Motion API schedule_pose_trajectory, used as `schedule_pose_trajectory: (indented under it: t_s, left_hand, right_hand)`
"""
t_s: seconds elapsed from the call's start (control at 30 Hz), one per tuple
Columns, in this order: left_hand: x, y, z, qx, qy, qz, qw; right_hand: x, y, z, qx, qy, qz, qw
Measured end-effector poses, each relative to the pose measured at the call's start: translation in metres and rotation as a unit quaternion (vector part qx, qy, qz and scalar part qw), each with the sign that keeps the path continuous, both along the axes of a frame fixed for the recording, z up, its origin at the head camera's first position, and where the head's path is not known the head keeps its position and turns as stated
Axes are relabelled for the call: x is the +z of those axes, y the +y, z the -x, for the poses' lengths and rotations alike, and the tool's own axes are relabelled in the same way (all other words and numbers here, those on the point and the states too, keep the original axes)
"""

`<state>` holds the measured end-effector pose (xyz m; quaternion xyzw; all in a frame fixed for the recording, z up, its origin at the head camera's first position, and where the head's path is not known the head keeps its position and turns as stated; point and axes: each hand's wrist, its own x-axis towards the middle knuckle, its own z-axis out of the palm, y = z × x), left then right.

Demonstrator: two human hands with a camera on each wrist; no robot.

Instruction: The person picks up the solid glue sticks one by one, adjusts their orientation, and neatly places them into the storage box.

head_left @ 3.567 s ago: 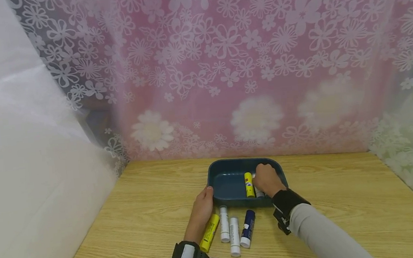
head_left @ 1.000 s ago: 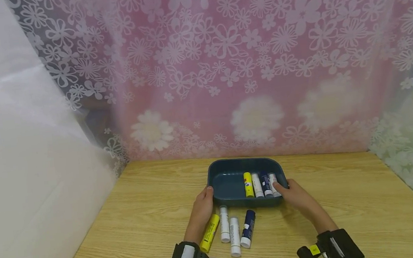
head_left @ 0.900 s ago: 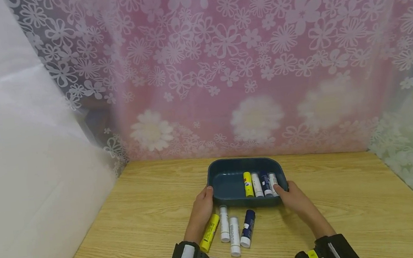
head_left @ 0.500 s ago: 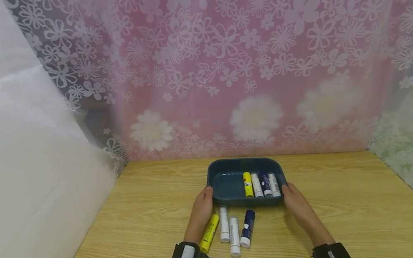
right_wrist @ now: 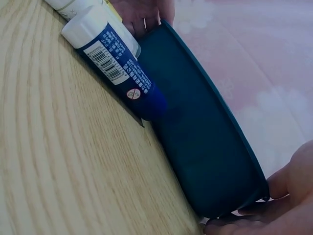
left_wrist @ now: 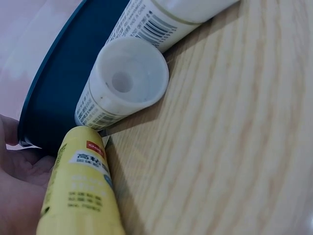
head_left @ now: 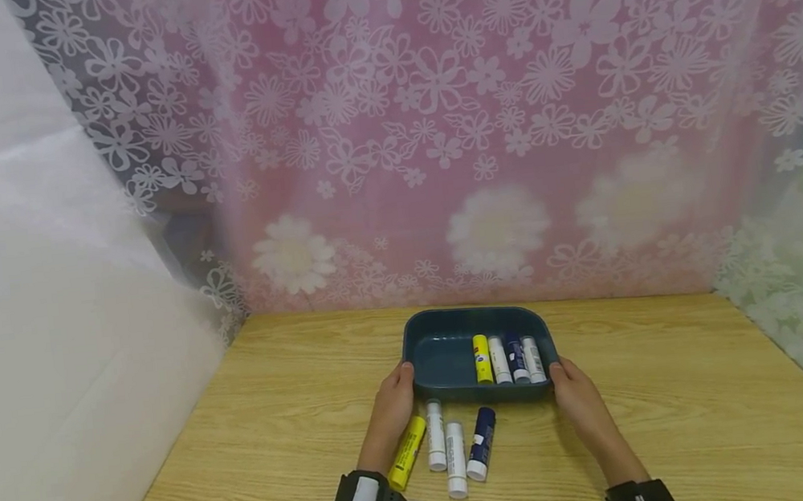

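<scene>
A dark teal tray (head_left: 452,396) stands on the table. My left hand (head_left: 392,409) grips its front left corner, thumb on the rim. The right hand (head_left: 581,401) holds the front right corner, with its thumb at the rim and fingers under the edge in the right wrist view. Along the tray's right side lie a yellow glue stick (head_left: 482,359), a white one (head_left: 499,360), a navy one (head_left: 517,357) and another white one (head_left: 532,360). Before the tray lie a yellow glue stick (left_wrist: 80,191), two white glue sticks (left_wrist: 105,93) and a navy glue stick (right_wrist: 117,61).
The wood-grain table (head_left: 299,389) reaches back to a pink flowered curtain (head_left: 379,164). A white sheet (head_left: 66,315) hangs along the left. The loose yellow glue stick lies right beside my left wrist.
My right hand has come out of the tray to its front right corner. Its thumb has slid off the end white glue stick to the rim. The left hand and tray stay put.
</scene>
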<state>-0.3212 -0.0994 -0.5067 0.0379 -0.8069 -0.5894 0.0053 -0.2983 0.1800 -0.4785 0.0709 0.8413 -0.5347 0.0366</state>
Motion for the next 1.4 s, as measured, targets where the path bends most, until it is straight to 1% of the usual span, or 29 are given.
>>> schedule_pose_trajectory:
  t_s: [0.13, 0.3, 0.6, 0.8, 1.0, 1.2, 1.3, 1.4]
  left_hand:
    - [0.001, 0.001, 0.000, 0.001, -0.001, 0.004, 1.0000]
    - [0.001, 0.001, 0.000, 0.001, 0.000, 0.008, 1.0000]
    - [0.004, 0.000, -0.001, 0.005, -0.007, 0.008, 0.9999]
    - [0.005, 0.001, 0.000, 0.002, 0.003, 0.008, 1.0000]
    - [0.007, 0.001, -0.001, 0.002, 0.001, 0.015, 0.9999]
    - [0.009, 0.000, -0.001, -0.007, 0.003, 0.060, 0.9982]
    - [0.012, -0.004, 0.000, -0.024, 0.002, 0.082, 0.9963]
    - [0.016, -0.009, 0.002, -0.051, 0.005, 0.104, 0.9932]
  right_hand:
    - [-0.001, 0.000, 0.000, -0.008, 0.010, -0.009, 1.000]
    - [-0.001, 0.002, -0.001, -0.009, 0.017, -0.020, 1.000]
    - [0.000, -0.001, 0.000, -0.019, 0.013, -0.033, 0.999]
    - [-0.001, 0.000, 0.000, -0.028, 0.022, -0.051, 0.998]
    - [0.000, 0.000, -0.001, -0.028, 0.024, -0.057, 0.998]
    - [-0.001, 0.000, -0.001, -0.033, 0.028, -0.059, 0.997]
    - [-0.002, 0.000, -0.001, -0.032, 0.030, -0.061, 0.997]
    - [-0.003, 0.000, -0.001, -0.034, 0.033, -0.061, 0.997]
